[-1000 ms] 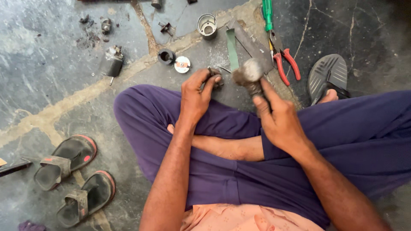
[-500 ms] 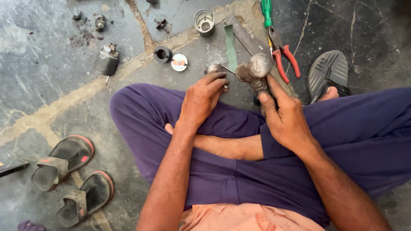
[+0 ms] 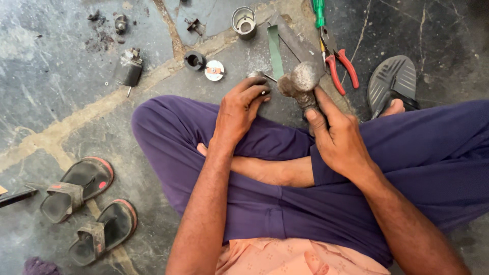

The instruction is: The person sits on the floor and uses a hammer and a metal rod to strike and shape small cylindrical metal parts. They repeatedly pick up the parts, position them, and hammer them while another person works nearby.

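I sit cross-legged on a stone floor in purple trousers. My right hand [image 3: 337, 133] grips the handle of a worn metal hammer [image 3: 300, 80], whose rounded head is raised just above the floor. My left hand [image 3: 238, 108] pinches a small metal part [image 3: 257, 76] with a thin pin against the floor, just left of the hammer head. The part is mostly hidden by my fingers.
Ahead lie a green flat strip [image 3: 275, 51], a grey metal bar [image 3: 298, 40], red-handled pliers [image 3: 340, 62], a green-handled screwdriver [image 3: 319, 12], a metal cup [image 3: 244, 21], a black ring [image 3: 194, 60], a round disc [image 3: 214, 70] and a small motor body [image 3: 127, 70]. Sandals [image 3: 86, 203] lie left, another sandal [image 3: 392, 81] right.
The hammer head has risen slightly and shifted toward the part. My left hand has kept its hold on the part against the floor.
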